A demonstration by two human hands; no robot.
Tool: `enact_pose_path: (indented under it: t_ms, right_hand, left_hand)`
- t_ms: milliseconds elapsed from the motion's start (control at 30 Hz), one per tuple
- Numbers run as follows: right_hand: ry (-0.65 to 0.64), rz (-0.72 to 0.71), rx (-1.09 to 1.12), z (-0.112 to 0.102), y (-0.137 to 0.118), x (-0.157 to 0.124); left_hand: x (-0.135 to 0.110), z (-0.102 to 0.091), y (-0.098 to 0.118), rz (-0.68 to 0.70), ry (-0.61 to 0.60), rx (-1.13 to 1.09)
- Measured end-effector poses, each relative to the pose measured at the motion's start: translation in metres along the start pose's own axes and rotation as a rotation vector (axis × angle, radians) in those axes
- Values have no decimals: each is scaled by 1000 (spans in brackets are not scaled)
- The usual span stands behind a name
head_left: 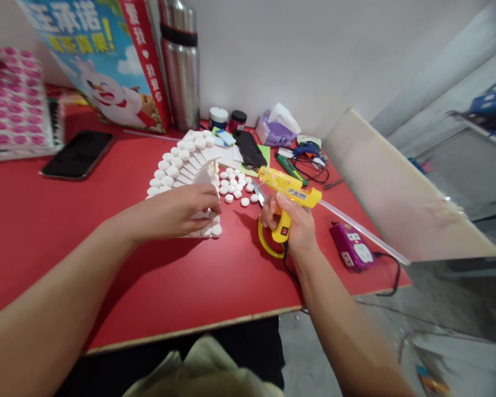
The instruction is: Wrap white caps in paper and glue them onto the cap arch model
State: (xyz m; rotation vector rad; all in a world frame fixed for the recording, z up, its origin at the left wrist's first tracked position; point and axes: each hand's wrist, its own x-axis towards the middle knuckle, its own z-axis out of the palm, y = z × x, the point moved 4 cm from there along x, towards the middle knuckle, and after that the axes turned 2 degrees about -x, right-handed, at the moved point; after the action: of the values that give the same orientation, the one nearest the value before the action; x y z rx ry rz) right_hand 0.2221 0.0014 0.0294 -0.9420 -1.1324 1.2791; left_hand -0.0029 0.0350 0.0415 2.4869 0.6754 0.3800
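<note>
My right hand [291, 223] is closed round the handle of a yellow hot glue gun [287, 190], whose nozzle points left toward a pile of small white discs [233, 184]. My left hand [186, 209] rests on a white model house [186, 165], fingers curled over its front edge. The roof of the house is covered with rows of the same white discs. Whether the left fingers pinch a disc is hidden.
On the red table [45, 220] lie a black phone [77, 154], a purple power strip [353, 251], a long glue stick [364, 231], a steel flask [181, 66], two small jars [227, 118], tissues [275, 129], a colourful box [103, 60] and cables. A pale board [392, 187] leans at right.
</note>
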Motion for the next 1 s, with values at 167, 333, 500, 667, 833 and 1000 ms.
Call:
enact_pose_path:
  t_ms: [167,333,500,667,833,1000]
  right_hand:
    - [16,3,-34,0,0,0]
    - [-3,-3,-22,0,0,0]
    - [1,-14,-1,0,1,-1]
    - [19,-9,-27,1,0,0]
    - [18,1,-32,2,-1,-1]
    - [30,5,-40,1,-1,0]
  left_hand:
    - [2,3,1,5,-3,-29]
    - [5,6,3,3,-32,-36]
    - [4,8,0,28,-32,9]
    - [7,10,-1,60,-41,47]
    - [14,6,3,108,-22,84]
    - [17,2,7,79,-39,85]
